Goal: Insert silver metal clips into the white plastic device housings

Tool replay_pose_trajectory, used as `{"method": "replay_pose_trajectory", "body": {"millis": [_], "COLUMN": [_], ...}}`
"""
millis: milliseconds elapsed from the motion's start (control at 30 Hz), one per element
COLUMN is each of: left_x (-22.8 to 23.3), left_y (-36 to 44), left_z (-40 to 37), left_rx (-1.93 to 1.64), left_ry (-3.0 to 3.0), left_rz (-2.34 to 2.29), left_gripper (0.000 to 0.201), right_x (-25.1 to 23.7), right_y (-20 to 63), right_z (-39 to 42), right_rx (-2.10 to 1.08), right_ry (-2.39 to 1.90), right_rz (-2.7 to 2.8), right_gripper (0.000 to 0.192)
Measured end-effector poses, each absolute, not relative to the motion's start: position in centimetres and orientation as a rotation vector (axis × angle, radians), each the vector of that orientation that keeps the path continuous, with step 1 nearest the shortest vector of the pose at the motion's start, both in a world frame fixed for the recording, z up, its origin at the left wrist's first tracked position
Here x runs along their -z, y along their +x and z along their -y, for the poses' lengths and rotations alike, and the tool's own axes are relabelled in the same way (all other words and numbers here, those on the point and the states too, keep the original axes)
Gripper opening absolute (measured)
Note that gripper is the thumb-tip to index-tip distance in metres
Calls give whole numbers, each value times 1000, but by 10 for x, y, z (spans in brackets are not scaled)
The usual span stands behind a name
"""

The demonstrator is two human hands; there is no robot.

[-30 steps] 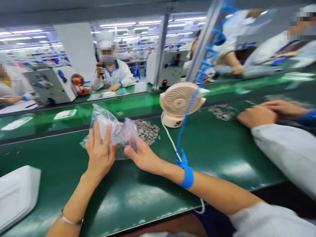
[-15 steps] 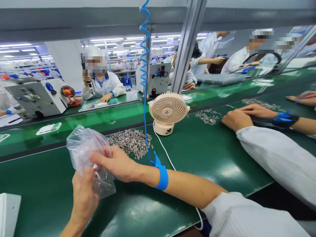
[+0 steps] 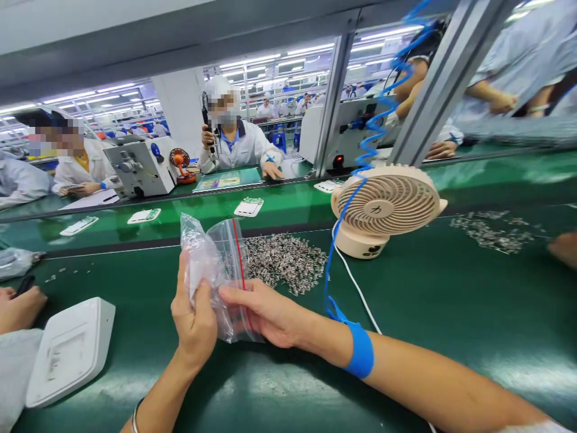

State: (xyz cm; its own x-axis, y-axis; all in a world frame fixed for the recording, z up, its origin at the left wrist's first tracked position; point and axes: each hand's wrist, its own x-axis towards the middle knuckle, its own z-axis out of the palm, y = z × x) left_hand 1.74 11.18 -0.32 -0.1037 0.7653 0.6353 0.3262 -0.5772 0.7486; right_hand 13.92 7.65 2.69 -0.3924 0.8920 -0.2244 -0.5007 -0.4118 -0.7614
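Note:
Both my hands hold a clear plastic zip bag (image 3: 210,258) with a red stripe near its opening. My left hand (image 3: 196,325) grips the bag's left part, thumb in front and fingers behind. The red-striped edge is pinched between thumb and fingers of my right hand (image 3: 270,310). Something whitish shows through the plastic, but I cannot make out what it is. Just behind the bag lies a pile of small metal screws (image 3: 288,261) on the green work surface (image 3: 406,337). A blue wrist strap (image 3: 360,350) with a coiled cord is around my right wrist.
A beige fan (image 3: 387,201) stands right of the pile, its white cable running towards me. A white plastic housing (image 3: 72,352) lies at left beside a co-worker's hand (image 3: 20,310). White parts with green boards (image 3: 249,207) lie on the belt beyond. More screws (image 3: 493,231) lie at right.
The view has swung left, so the bag and fan appear further right. The bag has turned, showing its red-striped edge more openly. Both hands still hold it.

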Motion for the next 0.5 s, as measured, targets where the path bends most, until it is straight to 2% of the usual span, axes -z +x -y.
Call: {"method": "replay_pose_trajectory", "body": {"millis": [133, 267, 300, 333, 400, 500], "left_x": [1, -2, -4, -5, -10, -12], "left_y": [11, 12, 13, 13, 13, 10], "left_z": [-117, -113, -112, -111, -112, -112], "left_rx": [-1697, -1665, -1652, -1643, -1625, -1731], "left_ry": [2071, 1950, 1882, 1812, 1717, 1916], "left_rz": [-1141, -1092, -1102, -1128, -1209, -1265], "left_gripper": [50, 86, 89, 85, 65, 34], "right_x": [-35, -35, -34, -35, -36, -40], "right_y": [151, 165, 168, 171, 175, 178], "right_z": [-80, -85, -85, -86, -86, -86], "right_rx": [-1673, -1294, -1228, -1186, -1190, -1361], "right_ry": [-929, -1090, -1161, -1223, -1262, -1130], "right_rz": [905, 1240, 1336, 1423, 1517, 1381], "right_gripper": [36, 22, 20, 19, 24, 30]}}
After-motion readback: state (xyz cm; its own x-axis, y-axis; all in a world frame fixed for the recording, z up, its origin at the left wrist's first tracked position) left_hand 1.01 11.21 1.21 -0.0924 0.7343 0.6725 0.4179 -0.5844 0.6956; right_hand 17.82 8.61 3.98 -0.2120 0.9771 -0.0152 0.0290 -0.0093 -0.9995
